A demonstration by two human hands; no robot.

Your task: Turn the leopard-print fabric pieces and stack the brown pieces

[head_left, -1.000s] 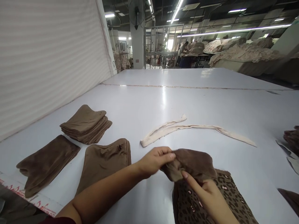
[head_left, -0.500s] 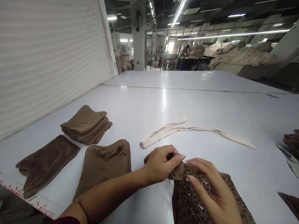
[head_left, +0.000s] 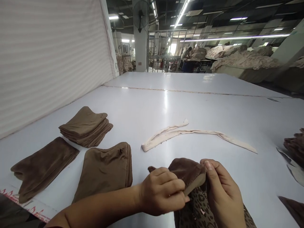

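Much of your leopard-print fabric (head_left: pixel 201 210) is cut off by the bottom edge at 6 o'clock and covered by your hands, so its full outline cannot be made out; the dark pieces at 3 o'clock (head_left: pixel 294 147) and the scrap at 4 o'clock (head_left: pixel 293 205) are likewise clipped by the right edge, and what they are is hard to tell. Your left hand (head_left: pixel 162 191) is clenched on the near edge of a small brown plush piece (head_left: pixel 187 171), thumb and fingers pinching it, while your right hand (head_left: pixel 223 193) grasps its right end; the piece sits just above the leopard-print fabric, low and centre at 6 o'clock. The pale, glossy desk (head_left: pixel 166 104) runs far ahead, with a seam across it toward 12 o'clock. On it lie a cream fabric strip (head_left: pixel 190 133) just beyond your hands, a brown stack with a buttonhole (head_left: pixel 106 171) at 8 o'clock, a darker plush stack (head_left: pixel 40 167) at 9 o'clock and a tan stack (head_left: pixel 86 126) at 10 o'clock. A ribbed white wall (head_left: pixel 47 57) stands at your left; heaped fabric (head_left: pixel 242 58) fills the workshop at 1 o'clock under strip lights. Half a second ago your right hand was open and blurred over the print; now it has closed on the piece, which is lifted and flatter.
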